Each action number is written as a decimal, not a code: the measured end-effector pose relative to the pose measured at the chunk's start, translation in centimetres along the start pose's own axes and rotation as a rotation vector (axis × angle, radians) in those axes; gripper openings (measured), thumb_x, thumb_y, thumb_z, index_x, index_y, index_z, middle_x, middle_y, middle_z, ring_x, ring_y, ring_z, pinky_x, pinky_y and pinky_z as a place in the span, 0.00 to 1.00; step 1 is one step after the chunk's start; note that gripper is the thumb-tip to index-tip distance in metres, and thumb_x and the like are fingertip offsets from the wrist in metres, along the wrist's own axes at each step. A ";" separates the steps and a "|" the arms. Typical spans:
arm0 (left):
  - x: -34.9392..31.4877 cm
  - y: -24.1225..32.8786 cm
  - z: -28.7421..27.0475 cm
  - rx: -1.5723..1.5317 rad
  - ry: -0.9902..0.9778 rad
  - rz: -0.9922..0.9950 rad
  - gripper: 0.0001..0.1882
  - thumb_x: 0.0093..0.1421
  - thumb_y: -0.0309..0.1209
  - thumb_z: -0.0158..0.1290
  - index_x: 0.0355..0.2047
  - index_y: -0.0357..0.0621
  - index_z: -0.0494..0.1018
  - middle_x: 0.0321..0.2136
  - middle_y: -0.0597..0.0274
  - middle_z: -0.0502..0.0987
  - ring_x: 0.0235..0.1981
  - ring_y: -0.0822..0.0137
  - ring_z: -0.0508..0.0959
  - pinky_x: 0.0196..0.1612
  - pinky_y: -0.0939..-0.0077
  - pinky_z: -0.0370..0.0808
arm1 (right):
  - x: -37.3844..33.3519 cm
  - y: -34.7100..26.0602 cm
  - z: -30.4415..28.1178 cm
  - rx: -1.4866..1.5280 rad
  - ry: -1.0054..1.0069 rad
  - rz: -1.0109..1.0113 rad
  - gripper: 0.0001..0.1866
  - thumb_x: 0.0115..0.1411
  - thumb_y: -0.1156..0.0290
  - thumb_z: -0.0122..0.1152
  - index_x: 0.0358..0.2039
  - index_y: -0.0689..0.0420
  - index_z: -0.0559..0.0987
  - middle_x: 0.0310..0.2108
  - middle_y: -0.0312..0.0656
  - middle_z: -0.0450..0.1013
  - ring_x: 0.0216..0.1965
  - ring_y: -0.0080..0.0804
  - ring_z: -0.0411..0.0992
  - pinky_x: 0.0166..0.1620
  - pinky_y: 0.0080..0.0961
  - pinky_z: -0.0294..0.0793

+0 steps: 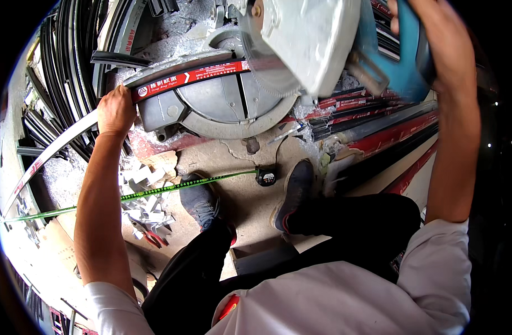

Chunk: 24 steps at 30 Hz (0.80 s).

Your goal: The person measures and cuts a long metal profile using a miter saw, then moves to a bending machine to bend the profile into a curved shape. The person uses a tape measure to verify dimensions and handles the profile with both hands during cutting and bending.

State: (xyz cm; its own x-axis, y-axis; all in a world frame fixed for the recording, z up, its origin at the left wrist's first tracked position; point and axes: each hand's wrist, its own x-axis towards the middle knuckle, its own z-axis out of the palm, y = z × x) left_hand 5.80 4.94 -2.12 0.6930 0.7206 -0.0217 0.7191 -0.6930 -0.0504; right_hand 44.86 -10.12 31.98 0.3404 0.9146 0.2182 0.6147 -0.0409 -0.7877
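My left hand (116, 111) is closed round a long strip (214, 73) with a red printed film, pressing it against the fence of a miter saw. One end of the strip lies across the grey saw table (208, 106); the other end sticks out past my hand to the far left. My right hand (448, 50) is wrapped round the teal handle (409, 50) of the saw, up at the right. The saw head with its pale guard (309, 39) is raised and blurred by motion. Its toothed blade (270, 78) shows near the strip's right end.
A tape measure (266, 176) lies on the floor between my shoes, its green blade (222, 178) pulled out leftward. Red-handled pliers (155, 239) and white offcuts (150, 209) lie by my left foot. Dark strips (69, 61) are heaped left, with red-and-black strips (373, 131) at right.
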 end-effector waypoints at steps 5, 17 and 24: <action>0.0 0.2 -0.1 -0.012 -0.024 -0.021 0.05 0.61 0.23 0.47 0.36 0.39 0.72 0.32 0.49 0.82 0.37 0.50 0.83 0.45 0.57 0.79 | -8.8 3.3 2.4 -0.094 0.119 -0.032 0.23 0.71 0.73 0.53 0.64 0.61 0.64 0.38 0.40 0.76 0.29 0.20 0.73 0.30 0.20 0.77; 0.0 0.5 -0.4 -0.033 -0.015 -0.039 0.03 0.56 0.22 0.51 0.32 0.39 0.73 0.32 0.49 0.81 0.38 0.48 0.83 0.46 0.55 0.79 | -13.7 6.6 3.5 -0.058 0.109 -0.128 0.26 0.74 0.74 0.51 0.68 0.63 0.57 0.46 0.49 0.75 0.32 0.25 0.74 0.31 0.25 0.82; -0.1 0.5 -0.5 -0.020 -0.007 -0.022 0.04 0.54 0.22 0.52 0.32 0.39 0.73 0.31 0.49 0.81 0.38 0.49 0.83 0.45 0.55 0.79 | -13.7 7.2 3.4 -0.023 0.103 -0.179 0.26 0.74 0.74 0.51 0.67 0.63 0.57 0.46 0.51 0.75 0.32 0.25 0.75 0.30 0.24 0.82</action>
State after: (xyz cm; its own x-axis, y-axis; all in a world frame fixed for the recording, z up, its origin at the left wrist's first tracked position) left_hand 6.14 4.53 -1.68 0.6764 0.7360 -0.0279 0.7354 -0.6769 -0.0313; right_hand 42.23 -21.58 21.35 0.2946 0.8623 0.4118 0.6877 0.1079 -0.7180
